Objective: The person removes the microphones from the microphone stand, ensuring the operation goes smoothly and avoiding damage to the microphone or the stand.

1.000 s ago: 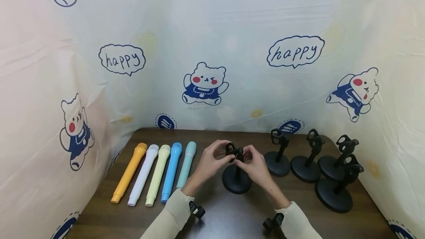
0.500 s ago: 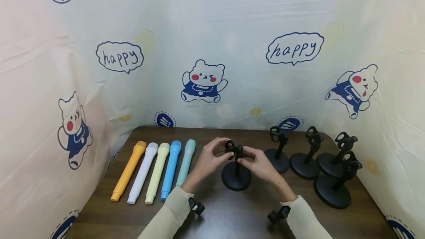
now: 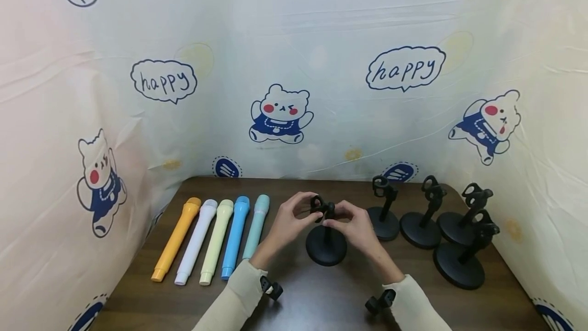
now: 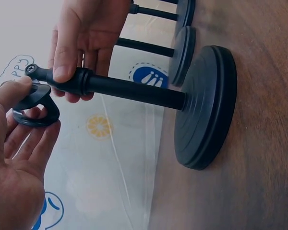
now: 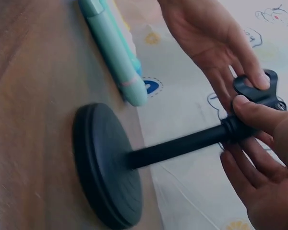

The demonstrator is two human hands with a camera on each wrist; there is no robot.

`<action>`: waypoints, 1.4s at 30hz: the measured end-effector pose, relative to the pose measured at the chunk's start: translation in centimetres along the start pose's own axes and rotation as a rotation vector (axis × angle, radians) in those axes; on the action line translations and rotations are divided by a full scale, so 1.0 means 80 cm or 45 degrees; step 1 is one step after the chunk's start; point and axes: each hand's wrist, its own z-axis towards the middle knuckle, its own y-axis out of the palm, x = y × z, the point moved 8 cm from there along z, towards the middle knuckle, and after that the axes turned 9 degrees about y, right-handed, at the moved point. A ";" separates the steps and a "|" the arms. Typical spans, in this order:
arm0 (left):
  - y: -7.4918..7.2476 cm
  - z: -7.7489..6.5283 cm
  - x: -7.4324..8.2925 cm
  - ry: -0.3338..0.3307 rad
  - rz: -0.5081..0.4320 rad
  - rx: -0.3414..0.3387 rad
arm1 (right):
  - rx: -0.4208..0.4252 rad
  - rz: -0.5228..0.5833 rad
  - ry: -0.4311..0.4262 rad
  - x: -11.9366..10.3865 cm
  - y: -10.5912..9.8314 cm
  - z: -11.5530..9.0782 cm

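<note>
A black desktop microphone stand (image 3: 326,252) stands upright on its round base in front of me. At its top, my left hand (image 3: 290,222) pinches the ring-shaped clip (image 4: 47,109) between thumb and fingers. My right hand (image 3: 352,226) grips the collar at the upper end of the pole (image 4: 134,91), just below the joint, with the thumb on the near side and fingers behind. In the right wrist view, the two thumbs lie close together at the clip and collar.
Several toy microphones lie side by side at left: orange (image 3: 176,239), white (image 3: 196,241), pale yellow (image 3: 217,241), blue (image 3: 236,236) and teal (image 3: 257,226). Several matching black stands (image 3: 421,230) cluster at right on the brown table (image 3: 317,303). A printed cloth (image 3: 340,132) hangs behind.
My right wrist swung slightly outward, then back inward, while its fingers stayed at the stand's collar. My left hand keeps hold of the clip. The stand stays in place.
</note>
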 end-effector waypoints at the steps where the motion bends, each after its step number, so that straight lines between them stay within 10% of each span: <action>1: 0.000 -0.001 -0.001 -0.003 0.000 0.001 | 0.029 -0.001 0.014 0.001 0.001 -0.001; 12: -0.001 0.001 0.000 0.015 0.008 0.007 | 0.102 -0.034 0.042 -0.004 0.007 -0.005; 25: -0.001 0.001 -0.001 0.028 -0.021 0.012 | -0.439 0.035 0.063 0.002 0.008 0.002; 42: -0.001 0.001 0.000 -0.012 -0.022 0.001 | -0.196 0.143 0.097 0.012 0.004 0.002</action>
